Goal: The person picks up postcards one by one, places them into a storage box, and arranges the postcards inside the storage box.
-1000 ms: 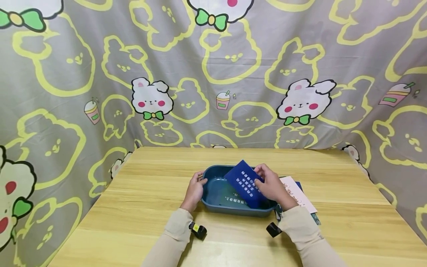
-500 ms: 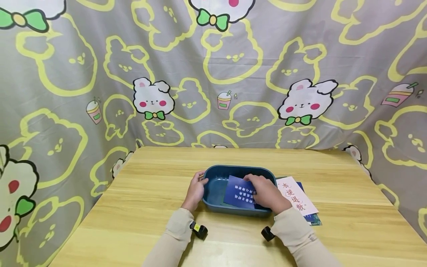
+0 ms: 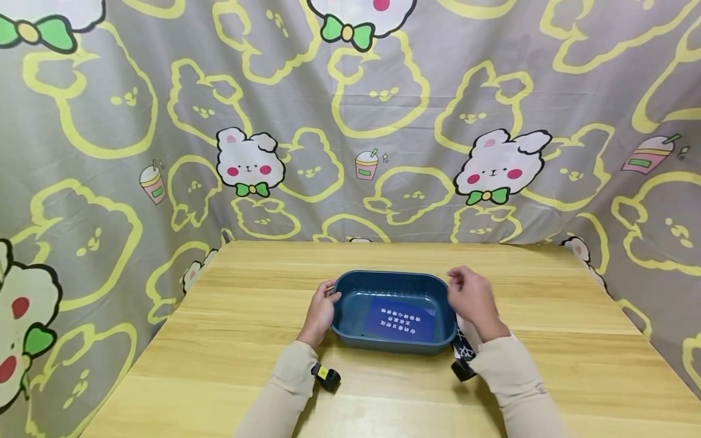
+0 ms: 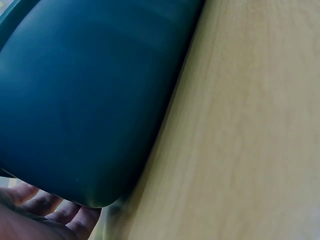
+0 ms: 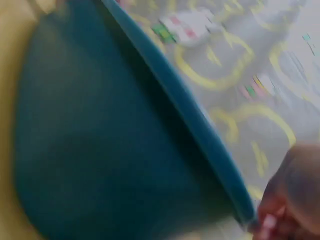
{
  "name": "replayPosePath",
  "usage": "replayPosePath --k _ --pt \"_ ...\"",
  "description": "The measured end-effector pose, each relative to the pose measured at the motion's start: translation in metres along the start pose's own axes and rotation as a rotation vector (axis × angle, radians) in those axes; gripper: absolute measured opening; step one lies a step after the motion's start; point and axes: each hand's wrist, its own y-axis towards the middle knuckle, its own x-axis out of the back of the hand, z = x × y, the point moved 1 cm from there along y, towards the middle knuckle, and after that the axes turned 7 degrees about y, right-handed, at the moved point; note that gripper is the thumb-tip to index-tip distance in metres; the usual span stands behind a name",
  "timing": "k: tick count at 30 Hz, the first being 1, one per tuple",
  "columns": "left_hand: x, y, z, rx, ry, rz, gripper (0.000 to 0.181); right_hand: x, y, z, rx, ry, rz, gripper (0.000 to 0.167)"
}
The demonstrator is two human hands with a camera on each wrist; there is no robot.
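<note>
In the head view, a deep blue-green rectangular basin (image 3: 350,344) stands on the wooden table. A blue card (image 3: 402,319) with white writing lies flat on its floor. My left hand (image 3: 320,313) grips the basin's left end, thumb at the rim. In the left wrist view its fingers (image 4: 60,210) bend behind the basin's end. My right hand (image 3: 476,301) is beside the right end, with fingers loosely curled and no object seen in them. Blur in the right wrist view hides whether they touch the rim. A pale card edge (image 3: 464,327) shows under the right hand; the other cards are hidden.
The wooden table (image 3: 263,274) reaches back to a grey curtain (image 3: 328,201) printed with cartoon rabbits. Black wrist cameras hang below both cuffs. A dark patterned strip (image 3: 464,348) shows by the right wrist.
The blue card, held in the right hand, has gone down into the basin and been let go. The right hand has moved right, out over the basin's end. The left hand has stayed.
</note>
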Motion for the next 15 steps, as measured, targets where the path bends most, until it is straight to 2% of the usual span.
replayPosePath --k 2,5,7,8,11,15 --pt "0.000 0.000 0.000 0.007 0.000 0.002 0.036 0.016 -0.002 -0.014 -0.144 -0.077 0.065 0.025" --pt "0.000 0.000 0.000 0.010 0.002 0.003 0.036 0.033 -0.007 -0.033 -0.363 -0.158 0.276 0.040" --pt "0.000 0.000 0.000 0.010 0.001 0.002 0.036 0.040 -0.010 -0.042 -0.473 -0.163 0.391 0.044" --pt "-0.001 0.000 -0.001 0.010 0.001 0.003 0.036 0.043 -0.012 -0.046 -0.519 -0.141 0.423 0.043" --pt "-0.001 -0.001 -0.002 0.011 0.002 0.004 0.036 0.050 -0.013 -0.055 -0.582 -0.041 0.421 0.041" --pt "-0.001 0.000 -0.003 0.006 0.001 0.000 0.037 0.060 -0.013 -0.064 -0.599 0.102 0.360 0.024"
